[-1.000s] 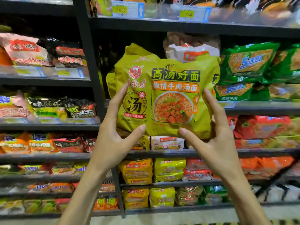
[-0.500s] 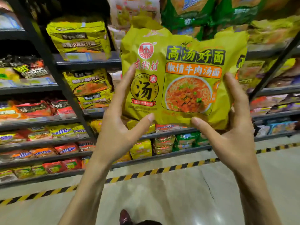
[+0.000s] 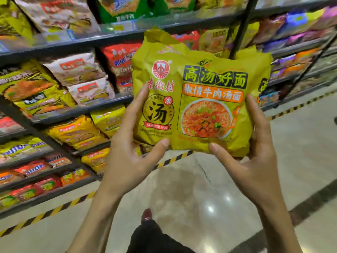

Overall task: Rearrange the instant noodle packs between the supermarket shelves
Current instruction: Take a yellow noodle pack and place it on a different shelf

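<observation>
Yellow crinkly plastic noodle multipack [image 3: 198,99] mid-air | left hand [image 3: 131,148] at its 8 o'clock, right hand [image 3: 255,161] at 4 o'clock, both clasping its lower corners, probably because it's floppy | dark metal shelves [image 3: 82,111] at 9 o'clock, apart

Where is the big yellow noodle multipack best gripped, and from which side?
Probably its two lower corners, from below on either side. The yellow multipack is wide, soft and upright, so a one-sided grip would likely let it sag. The left hand and right hand show this: thumbs at the bottom edge, fingers up its sides.
</observation>
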`<state>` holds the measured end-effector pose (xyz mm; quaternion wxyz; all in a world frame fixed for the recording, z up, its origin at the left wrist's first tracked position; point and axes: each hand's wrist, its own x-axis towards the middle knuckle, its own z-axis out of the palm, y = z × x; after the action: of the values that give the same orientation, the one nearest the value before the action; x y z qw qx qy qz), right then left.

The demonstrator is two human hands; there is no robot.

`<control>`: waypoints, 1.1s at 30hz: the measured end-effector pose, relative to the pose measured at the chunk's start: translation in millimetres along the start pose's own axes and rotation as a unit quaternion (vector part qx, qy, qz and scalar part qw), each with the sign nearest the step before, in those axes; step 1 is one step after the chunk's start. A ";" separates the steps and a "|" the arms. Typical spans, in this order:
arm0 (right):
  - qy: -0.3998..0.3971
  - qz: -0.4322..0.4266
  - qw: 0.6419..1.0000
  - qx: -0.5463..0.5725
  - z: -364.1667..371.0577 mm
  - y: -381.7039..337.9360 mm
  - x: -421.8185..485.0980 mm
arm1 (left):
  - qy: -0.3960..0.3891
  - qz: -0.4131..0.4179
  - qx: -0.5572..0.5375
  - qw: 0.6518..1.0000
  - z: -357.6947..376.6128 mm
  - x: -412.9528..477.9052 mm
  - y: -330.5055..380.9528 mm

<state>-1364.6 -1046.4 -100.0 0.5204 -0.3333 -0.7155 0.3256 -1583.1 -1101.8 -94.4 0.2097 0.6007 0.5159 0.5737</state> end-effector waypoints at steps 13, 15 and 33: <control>0.048 0.024 0.997 -0.064 -101.3 61.5 58.1 | -0.067 0.009 -0.080 0.994 115.4 89.4 -14.8; 0.059 0.017 0.995 -0.085 -119.5 75.3 77.7 | -0.069 0.018 -0.095 0.993 137.4 114.1 -21.0; 0.002 -0.056 0.992 -0.114 -189.4 186.3 301.6 | 0.004 0.074 -0.085 0.994 233.2 323.3 -69.3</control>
<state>-1228.0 -672.4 -45.7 0.4979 -0.3500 -0.7647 0.2116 -1459.8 -718.1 -59.2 0.2148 0.6148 0.4205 0.6317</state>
